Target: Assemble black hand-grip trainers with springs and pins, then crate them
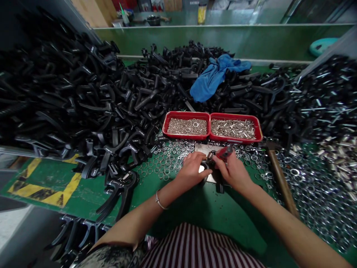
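Over a metal plate (201, 148) on the green bench, my left hand (190, 167) is closed on a black plastic handle piece (219, 186), partly hidden by my fingers. A small metal spring (211, 154) shows at its far end, between both hands. My right hand (234, 172) is closed around a red-handled tool (224, 152); its working end is too small to make out. Right behind my hands stand two red trays, one holding tiny metal parts (184, 126), the other short metal pins (232, 128).
Black plastic handles (111, 96) are heaped at the left and back, with a blue cloth (210, 78) on top. Metal rings (164, 160) lie scattered around the plate. A wooden-handled hammer (281, 178) lies at the right. Assembled black hand grips (122, 190) sit at the left.
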Tool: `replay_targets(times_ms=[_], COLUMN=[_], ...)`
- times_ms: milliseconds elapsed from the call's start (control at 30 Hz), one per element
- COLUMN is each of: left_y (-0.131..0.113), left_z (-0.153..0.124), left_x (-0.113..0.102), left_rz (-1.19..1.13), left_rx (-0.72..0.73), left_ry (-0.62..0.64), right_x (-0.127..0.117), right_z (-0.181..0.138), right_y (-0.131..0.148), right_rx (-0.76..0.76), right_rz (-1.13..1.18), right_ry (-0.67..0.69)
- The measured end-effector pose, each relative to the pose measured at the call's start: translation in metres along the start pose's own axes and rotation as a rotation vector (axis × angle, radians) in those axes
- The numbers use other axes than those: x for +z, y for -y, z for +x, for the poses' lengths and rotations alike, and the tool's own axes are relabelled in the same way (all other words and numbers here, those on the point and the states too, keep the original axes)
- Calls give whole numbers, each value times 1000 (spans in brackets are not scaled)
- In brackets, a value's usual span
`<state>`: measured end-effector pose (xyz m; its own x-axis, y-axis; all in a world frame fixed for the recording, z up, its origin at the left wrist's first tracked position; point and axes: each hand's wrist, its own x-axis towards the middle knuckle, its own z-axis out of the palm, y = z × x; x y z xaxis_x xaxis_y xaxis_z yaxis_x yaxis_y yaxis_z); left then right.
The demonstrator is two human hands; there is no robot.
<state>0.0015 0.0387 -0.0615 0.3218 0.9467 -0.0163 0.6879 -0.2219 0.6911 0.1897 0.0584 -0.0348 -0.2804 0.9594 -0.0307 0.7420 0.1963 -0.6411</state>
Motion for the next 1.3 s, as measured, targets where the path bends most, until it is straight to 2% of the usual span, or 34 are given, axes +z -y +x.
replay_targets(times_ms=[100, 267, 333, 400, 467, 567, 600, 667, 733, 767, 833, 900, 1000, 1100, 1300], left_y=[-2, -7, -7, -7, -9, -11, -10, -4, 8, 16, 30, 39, 44, 43, 49], left_z=[2, 6, 5, 1, -4, -4, 1, 23, 53, 70, 97, 112, 114, 109, 110], left_x=[-2, -8, -7, -4, -2, -12, -21, -47, -77, -91, -113, -123, -120, -114, -108], left_rz=[19, 64, 71, 77, 95, 155, 183, 272, 450, 571, 769, 848, 864, 869, 833], left_rx=[-17, -10, -5, -12, -17, 40, 81, 155, 126, 57, -102, -170, -150, -146, -172], left_ry=[23, 49, 48, 38, 25, 0, -15, -62, -115, -118, -23, 53, 42, 16, -4], right_x=[-5, -11, -15, -21, -31, -50, -57, -71, -78, -78, -70, -54, -27, -6, 8], right_z=[13, 33, 32, 27, 16, 0, -2, 0, 14, 26, 55, 88, 133, 161, 172], right_y=[5, 17, 10, -9, -35, -69, -75, -75, -63, -52, -27, -1, 30, 43, 35], right_rx=[-60, -24, 39, 125, 208, 223, 187, 88, -33, -104, -262, -404, -510, -508, -475], right_rz=[33, 567, 766, 831, 601, -6, -170, -339, -334, -310, -289, -377, -592, -659, -655], right_ry=[59, 49, 18, -1, 52, 150, 123, -32, -167, -187, -143, -87, 31, 82, 76])
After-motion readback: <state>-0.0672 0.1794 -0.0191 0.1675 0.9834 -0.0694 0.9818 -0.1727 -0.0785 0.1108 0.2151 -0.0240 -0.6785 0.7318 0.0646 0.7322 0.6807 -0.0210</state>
